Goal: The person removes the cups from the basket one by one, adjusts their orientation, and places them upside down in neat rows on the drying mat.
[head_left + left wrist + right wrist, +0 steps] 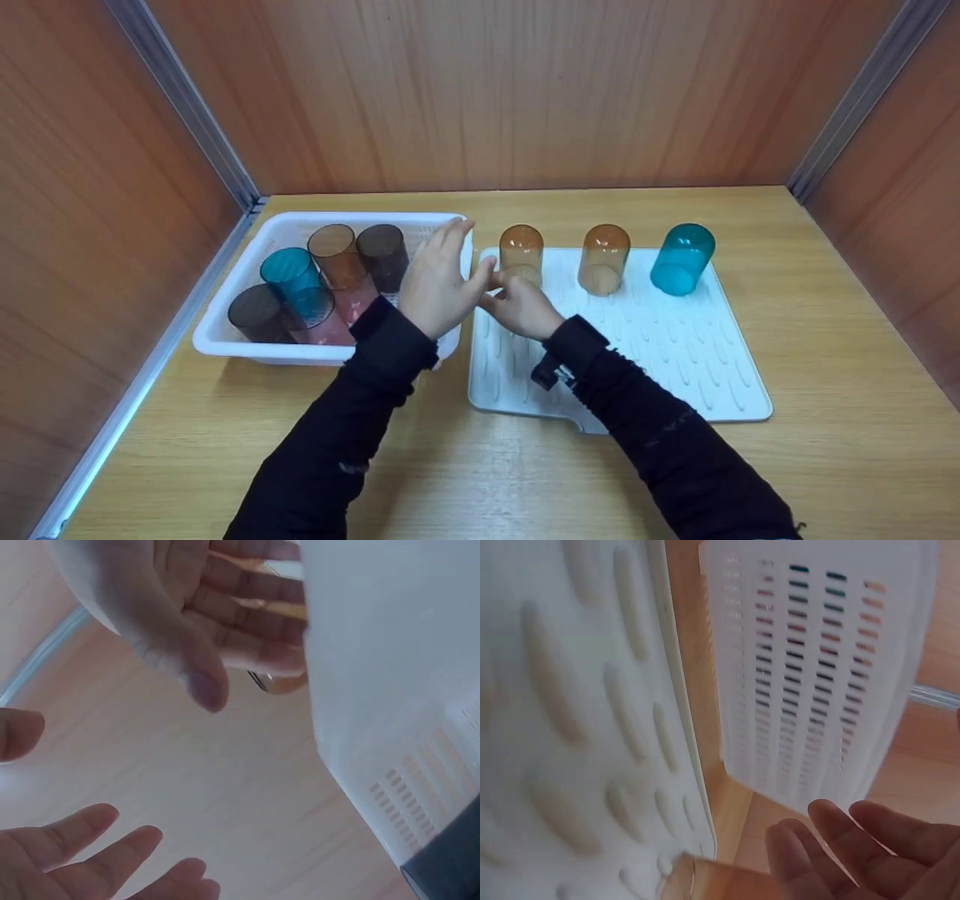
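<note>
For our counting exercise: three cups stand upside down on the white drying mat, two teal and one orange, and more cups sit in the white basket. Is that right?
Not quite. The head view shows three cups upside down on the white drying mat, but two are orange and one is teal. More cups do sit in the white basket.

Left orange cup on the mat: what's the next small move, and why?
Probably draw the right hand back off the orange cup: it stands upside down on the white mat in line with two others. The open left hand hovers over the basket, which holds more cups.
</note>
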`<state>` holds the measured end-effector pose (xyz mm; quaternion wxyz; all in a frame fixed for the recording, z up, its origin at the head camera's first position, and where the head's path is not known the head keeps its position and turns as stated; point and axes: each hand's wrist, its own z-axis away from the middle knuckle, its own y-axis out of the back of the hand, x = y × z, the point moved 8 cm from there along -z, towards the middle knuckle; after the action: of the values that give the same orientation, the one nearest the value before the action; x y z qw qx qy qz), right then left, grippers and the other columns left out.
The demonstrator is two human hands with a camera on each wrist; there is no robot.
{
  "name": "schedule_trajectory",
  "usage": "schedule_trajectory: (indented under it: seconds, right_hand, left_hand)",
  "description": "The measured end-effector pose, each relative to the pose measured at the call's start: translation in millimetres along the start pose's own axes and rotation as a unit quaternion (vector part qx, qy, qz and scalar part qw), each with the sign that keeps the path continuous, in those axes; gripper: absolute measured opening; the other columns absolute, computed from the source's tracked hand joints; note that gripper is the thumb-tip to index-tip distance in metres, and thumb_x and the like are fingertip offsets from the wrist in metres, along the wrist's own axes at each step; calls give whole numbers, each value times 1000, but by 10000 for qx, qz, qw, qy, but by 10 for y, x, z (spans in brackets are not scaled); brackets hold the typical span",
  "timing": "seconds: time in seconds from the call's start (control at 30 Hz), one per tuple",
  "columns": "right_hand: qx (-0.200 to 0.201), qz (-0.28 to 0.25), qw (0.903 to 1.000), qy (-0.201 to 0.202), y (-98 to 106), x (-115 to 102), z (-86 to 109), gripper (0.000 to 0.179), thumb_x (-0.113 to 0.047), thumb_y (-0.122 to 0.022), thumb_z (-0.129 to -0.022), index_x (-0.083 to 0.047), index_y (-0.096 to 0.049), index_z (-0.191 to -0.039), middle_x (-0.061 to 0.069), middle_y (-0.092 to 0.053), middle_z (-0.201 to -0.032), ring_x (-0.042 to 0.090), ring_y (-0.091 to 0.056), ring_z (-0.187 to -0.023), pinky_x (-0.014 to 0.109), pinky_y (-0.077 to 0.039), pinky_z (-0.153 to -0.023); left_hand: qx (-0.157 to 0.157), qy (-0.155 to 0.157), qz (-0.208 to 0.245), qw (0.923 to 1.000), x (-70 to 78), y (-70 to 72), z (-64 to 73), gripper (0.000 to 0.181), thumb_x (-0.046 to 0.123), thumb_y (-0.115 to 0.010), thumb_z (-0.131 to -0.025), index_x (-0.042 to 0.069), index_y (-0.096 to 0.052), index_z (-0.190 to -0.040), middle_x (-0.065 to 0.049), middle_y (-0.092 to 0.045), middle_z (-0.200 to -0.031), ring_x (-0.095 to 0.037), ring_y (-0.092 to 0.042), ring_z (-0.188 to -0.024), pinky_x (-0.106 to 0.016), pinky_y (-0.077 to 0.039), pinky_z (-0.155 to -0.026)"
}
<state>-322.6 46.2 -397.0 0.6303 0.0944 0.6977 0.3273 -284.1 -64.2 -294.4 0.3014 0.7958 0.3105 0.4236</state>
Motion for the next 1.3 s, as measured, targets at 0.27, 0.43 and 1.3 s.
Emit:
schedule_trajectory:
  seconds: [0.27,0.43,1.3]
  right_hand:
    - [-299,21,9995,-140,-338,-29,-39,48,-51,-61,-105,-5,-71,-119,12,-74,-117,21,-66,-95,34,-53,-80]
    - [-147,-170,9997,1,-421,-35,-41,42,-45,-63,-104,-4,-68,-112,10,-73,-103,16,-62,-85,29,-49,-71]
    - [-232,-337,9991,126,-537,-35,-27,37,-44,-64,-104,-12,-48,-97,-1,-51,-88,14,-46,-76,28,-38,-66]
  left_hand:
    - [70,309,-678,9972,-270,75,-221,64,29,-74,-98,-7,-54,-147,-34,-53,-151,-52,-49,-141,-59,-39,-120]
    - [-538,959,-1058,9883,-546,56,-319,85,43,-74,-96,0,-39,-161,-33,-37,-164,-56,-33,-151,-63,-28,-125]
    - [-1970,2909,-1553,9233,-1456,-95,-285,71,36,-65,-100,-12,-50,-150,-34,-39,-162,-57,-15,-157,-67,-5,-128]
